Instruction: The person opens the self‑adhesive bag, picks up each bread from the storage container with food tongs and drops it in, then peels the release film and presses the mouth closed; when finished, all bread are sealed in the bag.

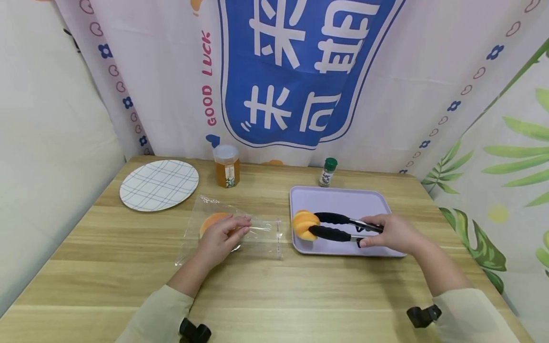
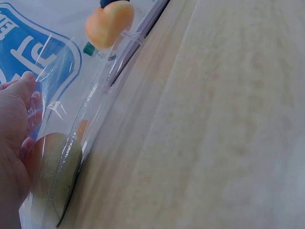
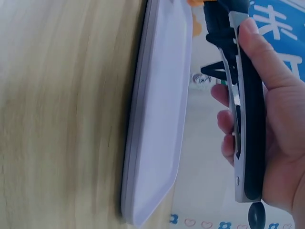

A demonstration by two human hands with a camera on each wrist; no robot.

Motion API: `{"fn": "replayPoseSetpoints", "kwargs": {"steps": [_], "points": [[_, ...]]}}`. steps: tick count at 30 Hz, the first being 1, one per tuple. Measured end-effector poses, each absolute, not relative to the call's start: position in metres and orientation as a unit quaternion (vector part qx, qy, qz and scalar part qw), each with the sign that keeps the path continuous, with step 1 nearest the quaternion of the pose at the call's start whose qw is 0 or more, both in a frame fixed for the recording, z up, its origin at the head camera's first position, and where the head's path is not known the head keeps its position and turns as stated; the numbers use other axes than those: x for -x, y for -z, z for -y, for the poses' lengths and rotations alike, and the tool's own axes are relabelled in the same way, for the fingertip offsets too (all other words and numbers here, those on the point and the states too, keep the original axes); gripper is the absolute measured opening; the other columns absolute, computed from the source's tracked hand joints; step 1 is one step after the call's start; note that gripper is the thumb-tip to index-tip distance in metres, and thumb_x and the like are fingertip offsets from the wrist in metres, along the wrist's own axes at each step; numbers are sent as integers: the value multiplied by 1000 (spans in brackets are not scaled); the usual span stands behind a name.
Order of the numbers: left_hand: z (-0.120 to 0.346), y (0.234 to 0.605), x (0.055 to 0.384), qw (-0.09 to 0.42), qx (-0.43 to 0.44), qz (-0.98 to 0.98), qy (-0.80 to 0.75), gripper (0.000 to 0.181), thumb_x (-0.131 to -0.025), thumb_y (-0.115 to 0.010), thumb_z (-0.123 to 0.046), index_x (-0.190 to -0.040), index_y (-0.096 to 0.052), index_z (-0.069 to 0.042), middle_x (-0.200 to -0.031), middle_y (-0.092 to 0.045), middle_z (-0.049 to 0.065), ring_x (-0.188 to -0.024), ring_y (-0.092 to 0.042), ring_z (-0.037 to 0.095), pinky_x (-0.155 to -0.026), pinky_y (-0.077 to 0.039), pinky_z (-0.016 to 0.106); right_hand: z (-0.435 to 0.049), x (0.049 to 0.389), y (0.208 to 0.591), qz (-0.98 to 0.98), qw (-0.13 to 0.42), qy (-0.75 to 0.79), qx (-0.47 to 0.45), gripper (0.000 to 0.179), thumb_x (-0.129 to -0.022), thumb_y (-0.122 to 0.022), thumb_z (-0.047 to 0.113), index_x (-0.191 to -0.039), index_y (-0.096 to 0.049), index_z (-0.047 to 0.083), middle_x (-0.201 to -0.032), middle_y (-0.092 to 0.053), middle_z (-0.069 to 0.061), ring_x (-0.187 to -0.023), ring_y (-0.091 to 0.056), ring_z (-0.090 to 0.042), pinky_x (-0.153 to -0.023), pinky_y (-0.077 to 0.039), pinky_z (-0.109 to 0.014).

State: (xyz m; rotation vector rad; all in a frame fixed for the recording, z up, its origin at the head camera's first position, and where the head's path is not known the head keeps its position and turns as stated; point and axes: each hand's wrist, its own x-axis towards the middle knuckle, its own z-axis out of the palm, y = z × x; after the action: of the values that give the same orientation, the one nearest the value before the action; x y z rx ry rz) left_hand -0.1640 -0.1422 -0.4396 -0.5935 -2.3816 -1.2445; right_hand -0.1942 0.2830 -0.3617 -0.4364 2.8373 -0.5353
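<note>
Left hand (image 1: 220, 240): thumb and fingers nearly together, pinching the film of a clear plastic bag (image 1: 257, 248) on the left-centre part of the table (image 1: 274, 295). Bag holds a round orange-brown bun (image 1: 209, 224), partly covered by my hand in the head view; the left wrist view shows it through the film, browned at the top and paler lower down. Film is creased and shiny; bag's right edge sits just beside the tray, apart from it in the head view.

Right hand (image 1: 392, 233): curled round the metal handles of black-gripped tongs (image 1: 331, 234), thumb on one side, fingers on the other. Tongs are parted only by the width of a twisted orange-yellow bread roll (image 1: 304, 226), clamped between their black ends. Roll is over the left end of the lilac tray (image 1: 343, 196); left wrist view shows it raised above the rim. Tray is a shallow rectangle with rounded corners and a low raised rim, on the right part of the table.

Other containers: honey-coloured jar (image 1: 220, 176) with a translucent lid and pale label, upright behind the bag, amber contents high up the wall. Small clear shaker (image 1: 326, 179), green cap, upright just behind the tray; contents too small to tell. White plate (image 1: 158, 186) with a dark grid pattern lies flat at back left, near the jar.
</note>
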Motion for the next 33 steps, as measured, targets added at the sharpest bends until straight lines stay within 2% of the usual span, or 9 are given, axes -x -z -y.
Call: {"fn": "replayPoseSetpoints", "kwargs": {"steps": [5, 10, 13, 16, 19, 23, 26, 30, 33], "points": [[143, 439, 164, 194, 214, 849, 443, 12, -87, -72, -7, -99, -75, -5, -110, -75, 9, -108, -69, 29, -110, -43, 48, -272, 190, 358, -945, 172, 227, 163, 71, -77, -78, 51, -130, -62, 6, -113, -71, -10, -94, -59, -19, -81, -52, -36], [144, 439, 164, 197, 216, 847, 444, 13, -87, -71, -7, -99, -75, -5, -111, -74, 9, -110, -68, 28, -110, -43, 47, -258, 190, 351, -931, 207, 227, 198, 62, -83, -74, 49, -126, -65, 6, -122, -69, -14, -113, -62, -33, -95, -53, -49], [144, 440, 164, 212, 222, 844, 440, 13, -86, -72, -5, -99, -75, -5, -110, -75, 9, -109, -69, 28, -108, -44, 48, -249, 191, 348, -925, 221, 225, 212, 59, -84, -73, 48, -125, -66, 5, -126, -67, -15, -120, -60, -35, -96, -53, -50], [144, 441, 165, 224, 225, 842, 436, 13, -85, -73, -5, -98, -75, -6, -109, -75, 10, -108, -69, 28, -107, -45, 48, -241, 193, 347, -921, 228, 229, 217, 56, -84, -73, 46, -123, -67, 6, -122, -69, -11, -114, -62, -27, -90, -55, -42], [144, 441, 164, 228, 224, 843, 433, 13, -86, -73, -6, -98, -75, -7, -109, -75, 9, -108, -69, 28, -107, -46, 47, -234, 196, 345, -917, 239, 230, 222, 54, -85, -73, 45, -121, -69, 6, -108, -73, -5, -92, -64, -18, -74, -55, -33], [143, 440, 163, 228, 224, 842, 435, 13, -86, -72, -5, -99, -75, -6, -110, -75, 9, -108, -69, 28, -106, -46, 47, -230, 198, 342, -914, 256, 237, 208, 50, -86, -73, 44, -119, -70, 6, -88, -70, 1, -68, -54, -13, -59, -48, -28], [143, 440, 163, 230, 223, 840, 438, 13, -87, -72, -5, -99, -75, -5, -110, -75, 10, -108, -69, 28, -106, -46, 46, -230, 199, 339, -914, 263, 239, 196, 52, -87, -71, 45, -120, -69, 5, -89, -71, 2, -69, -56, -16, -60, -49, -28], [143, 439, 163, 229, 220, 840, 440, 13, -87, -71, -5, -99, -75, -4, -110, -74, 10, -108, -69, 28, -106, -46, 46, -229, 199, 336, -916, 264, 232, 191, 55, -88, -69, 47, -122, -68, 4, -99, -74, -1, -80, -63, -22, -65, -54, -29], [144, 439, 162, 228, 218, 840, 441, 13, -87, -71, -4, -99, -75, -4, -110, -74, 10, -108, -69, 28, -106, -46, 45, -224, 200, 337, -919, 262, 224, 192, 55, -88, -69, 49, -122, -68, 6, -103, -74, -1, -83, -64, -21, -66, -55, -29]]}}
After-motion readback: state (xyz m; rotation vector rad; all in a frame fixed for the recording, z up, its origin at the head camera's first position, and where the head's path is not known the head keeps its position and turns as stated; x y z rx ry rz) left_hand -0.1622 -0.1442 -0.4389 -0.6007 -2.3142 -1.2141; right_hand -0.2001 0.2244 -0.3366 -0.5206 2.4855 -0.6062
